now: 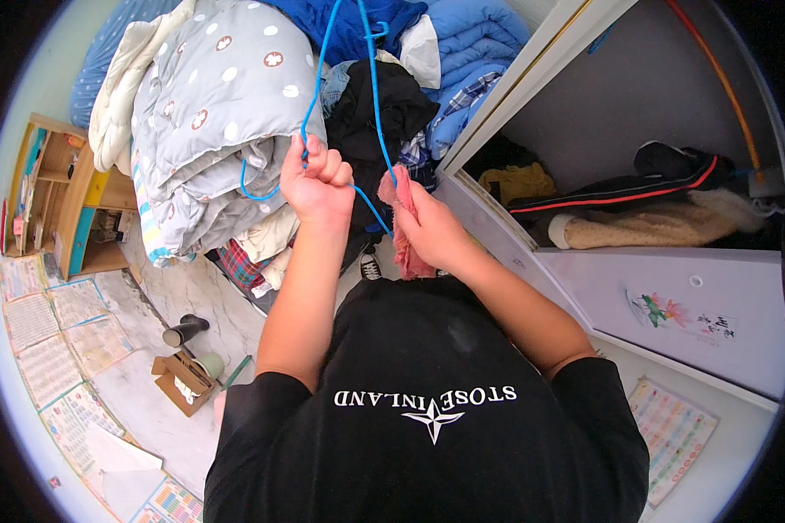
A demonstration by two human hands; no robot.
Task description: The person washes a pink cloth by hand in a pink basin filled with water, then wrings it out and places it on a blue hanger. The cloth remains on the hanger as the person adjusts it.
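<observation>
My left hand (318, 180) is closed around the neck of a blue coated wire hanger (375, 98). Its hook curls out to the left of my fist, and its far end runs past the top of the view. In my right hand (432, 229) a pink cloth (405, 222) is folded around the wire near one corner of the hanger, pinched between thumb and fingers. Part of the wire there is hidden by the cloth. Beyond my left hand lies a rolled grey quilt (226, 85) with white dots.
Dark clothes (376, 104) and folded blue bedding (474, 39) are piled ahead. On the right an open wardrobe (602, 98) holds garments, its white frame near my right arm. To the left a marble-patterned surface (170, 287) carries a small cardboard box (180, 389) and a black cylindrical object (184, 331).
</observation>
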